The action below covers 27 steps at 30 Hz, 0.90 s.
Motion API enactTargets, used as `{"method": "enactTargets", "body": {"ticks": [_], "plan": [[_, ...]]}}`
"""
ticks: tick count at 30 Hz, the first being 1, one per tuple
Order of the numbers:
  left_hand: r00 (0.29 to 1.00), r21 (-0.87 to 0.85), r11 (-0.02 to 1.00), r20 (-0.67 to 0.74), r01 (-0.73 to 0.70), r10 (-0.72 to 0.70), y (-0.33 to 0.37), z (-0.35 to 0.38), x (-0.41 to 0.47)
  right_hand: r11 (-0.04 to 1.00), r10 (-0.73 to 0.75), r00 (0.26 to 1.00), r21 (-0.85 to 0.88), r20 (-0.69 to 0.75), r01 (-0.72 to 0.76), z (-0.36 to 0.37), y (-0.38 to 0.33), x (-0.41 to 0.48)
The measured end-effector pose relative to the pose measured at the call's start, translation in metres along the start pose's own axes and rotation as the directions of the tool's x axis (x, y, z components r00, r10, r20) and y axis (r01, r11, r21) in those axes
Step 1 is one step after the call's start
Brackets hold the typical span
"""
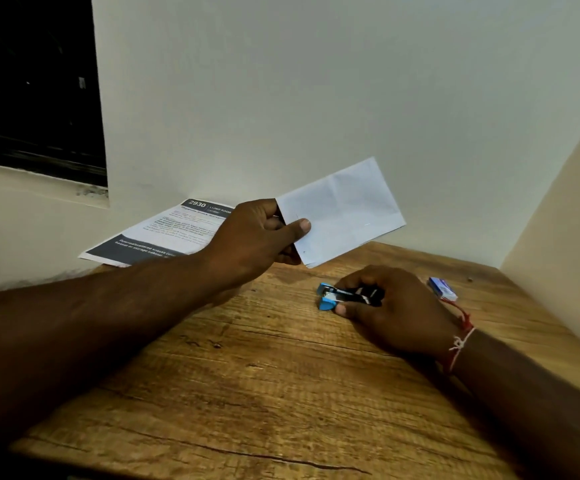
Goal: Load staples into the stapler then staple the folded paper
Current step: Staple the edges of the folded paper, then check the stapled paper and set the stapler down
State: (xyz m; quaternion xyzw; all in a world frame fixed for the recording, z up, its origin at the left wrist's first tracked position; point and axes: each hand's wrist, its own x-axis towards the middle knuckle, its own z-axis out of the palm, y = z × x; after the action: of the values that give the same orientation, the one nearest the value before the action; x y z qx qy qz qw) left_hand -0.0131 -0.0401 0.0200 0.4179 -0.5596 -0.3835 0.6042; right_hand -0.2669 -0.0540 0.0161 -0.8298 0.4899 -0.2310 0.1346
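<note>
Matt wood table (247, 393), rough grain, cracked. White matt paper (347, 209), creased. Blue plastic stapler (337, 296), glossy black body, shiny metal strip. Printed matt paper sheet (163, 233). Slightly glossy card box (442, 288). Red-white thread (460, 344). Smooth matt painted wall (316, 81).

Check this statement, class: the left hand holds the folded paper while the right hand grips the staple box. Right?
Wrong object. In the head view the right hand grips the blue stapler; the staple box lies beside it, ungripped. The left hand holds the folded paper.
</note>
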Motion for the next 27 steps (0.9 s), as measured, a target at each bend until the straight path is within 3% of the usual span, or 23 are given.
{"method": "enactTargets", "body": {"ticks": [2, 4, 7, 9, 10, 14, 16, 18, 22, 27], "plan": [[1.0, -0.006, 1.0, 0.004, -0.007, 0.007, 0.0, 0.001, -0.001, 0.997, 0.032, 0.999, 0.067, -0.006, -0.031, 0.0, -0.001, -0.001], [1.0, 0.018, 1.0, -0.005, -0.018, 0.018, 0.0, 0.0, -0.001, 0.94, 0.095, 0.994, 0.334, -0.053, -0.072, 0.0, -0.003, -0.001], [0.998, 0.111, 0.992, -0.003, -0.054, 0.055, -0.002, -0.001, 0.001, 0.603, 0.166, 0.985, 0.795, -0.041, -0.068, 0.0, -0.007, 0.004], [0.996, 0.224, 0.971, -0.01, -0.081, 0.085, -0.003, -0.002, 0.001, 0.406, 0.218, 0.975, 0.913, -0.051, -0.044, 0.0, -0.007, 0.008], [0.994, 0.306, 0.947, -0.022, -0.096, 0.108, -0.003, -0.001, 0.001, 0.372, 0.237, 0.97, 0.928, -0.055, -0.038, -0.001, -0.007, 0.008], [0.936, 0.591, 0.776, -0.094, -0.223, 0.34, -0.002, 0.001, -0.004, 0.43, 0.25, 0.962, 0.903, -0.109, -0.009, -0.001, -0.008, 0.005], [0.846, 0.687, 0.612, 0.009, -0.392, 0.532, 0.002, 0.003, -0.008, 0.498, 0.219, 0.963, 0.867, -0.155, 0.026, 0.001, -0.012, 0.002], [0.777, 0.688, 0.501, 0.148, -0.525, 0.612, 0.007, 0.01, -0.013, 0.559, 0.149, 0.974, 0.827, -0.171, 0.06, 0.003, -0.017, -0.002], [0.808, 0.582, 0.591, 0.222, -0.559, 0.546, 0.004, 0.023, -0.022, 0.733, -0.042, 0.982, 0.662, -0.185, 0.156, 0.002, -0.023, -0.01], [0.841, 0.548, 0.665, 0.145, -0.507, 0.522, 0.009, 0.021, -0.02, 0.739, -0.099, 0.973, 0.64, -0.206, 0.211, 0.003, -0.02, -0.01]]}}
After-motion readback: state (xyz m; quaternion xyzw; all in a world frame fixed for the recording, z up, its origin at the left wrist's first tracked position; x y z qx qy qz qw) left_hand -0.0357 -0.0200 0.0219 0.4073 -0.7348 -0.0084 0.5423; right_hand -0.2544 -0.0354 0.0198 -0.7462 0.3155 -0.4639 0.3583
